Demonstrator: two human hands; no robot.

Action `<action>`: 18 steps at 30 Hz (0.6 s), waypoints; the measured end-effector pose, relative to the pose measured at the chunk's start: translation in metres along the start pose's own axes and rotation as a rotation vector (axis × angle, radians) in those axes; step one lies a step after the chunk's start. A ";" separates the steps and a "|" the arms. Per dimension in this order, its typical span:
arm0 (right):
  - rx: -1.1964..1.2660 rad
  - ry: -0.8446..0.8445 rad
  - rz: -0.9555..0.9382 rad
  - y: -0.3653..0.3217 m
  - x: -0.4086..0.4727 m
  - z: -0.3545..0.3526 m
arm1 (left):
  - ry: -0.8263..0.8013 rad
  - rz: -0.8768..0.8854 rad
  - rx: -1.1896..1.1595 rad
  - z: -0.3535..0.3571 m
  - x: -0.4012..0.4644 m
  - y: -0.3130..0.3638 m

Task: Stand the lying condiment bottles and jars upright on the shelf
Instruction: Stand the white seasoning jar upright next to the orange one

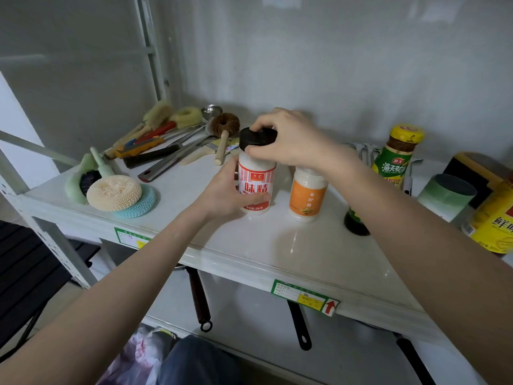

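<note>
A white jar with a red label and black lid (256, 179) stands upright on the white shelf (277, 245). My left hand (222, 195) wraps its lower body from the left. My right hand (288, 140) grips the black lid from above. Just right of it stands an orange-labelled white jar (306, 195), its top hidden under my right wrist. A dark bottle (355, 222) lies or stands behind my right forearm, mostly hidden. A yellow-capped sauce bottle (397, 157) stands upright at the back right. A yellow tin (494, 218) lies tilted at the far right.
Brushes, spatulas and knives (166, 140) are heaped at the back left. Scrub pads (116, 193) sit at the front left corner. A green cup (444, 194) lies on its side at the right. Pan handles (200, 298) hang below the shelf edge.
</note>
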State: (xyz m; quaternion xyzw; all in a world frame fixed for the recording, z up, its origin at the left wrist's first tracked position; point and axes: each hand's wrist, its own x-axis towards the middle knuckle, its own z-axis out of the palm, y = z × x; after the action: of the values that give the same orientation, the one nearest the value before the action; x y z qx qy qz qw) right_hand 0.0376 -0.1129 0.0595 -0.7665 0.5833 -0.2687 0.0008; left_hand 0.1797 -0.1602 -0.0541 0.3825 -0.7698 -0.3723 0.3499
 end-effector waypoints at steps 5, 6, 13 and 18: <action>-0.065 -0.031 -0.010 -0.001 -0.004 0.001 | 0.008 0.003 -0.006 0.001 0.000 -0.001; -0.081 -0.053 -0.019 0.000 -0.007 0.001 | 0.011 0.004 -0.005 0.001 -0.001 -0.002; 0.011 -0.087 0.110 0.029 -0.034 -0.012 | 0.029 -0.027 0.019 0.003 -0.001 -0.004; -0.128 -0.220 0.189 0.044 -0.054 -0.015 | 0.057 -0.042 0.049 0.006 -0.001 -0.004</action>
State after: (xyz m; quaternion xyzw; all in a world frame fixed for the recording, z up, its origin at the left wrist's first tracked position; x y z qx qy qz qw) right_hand -0.0169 -0.0743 0.0365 -0.7316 0.6650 -0.1443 0.0410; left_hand 0.1770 -0.1592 -0.0610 0.4176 -0.7603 -0.3494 0.3543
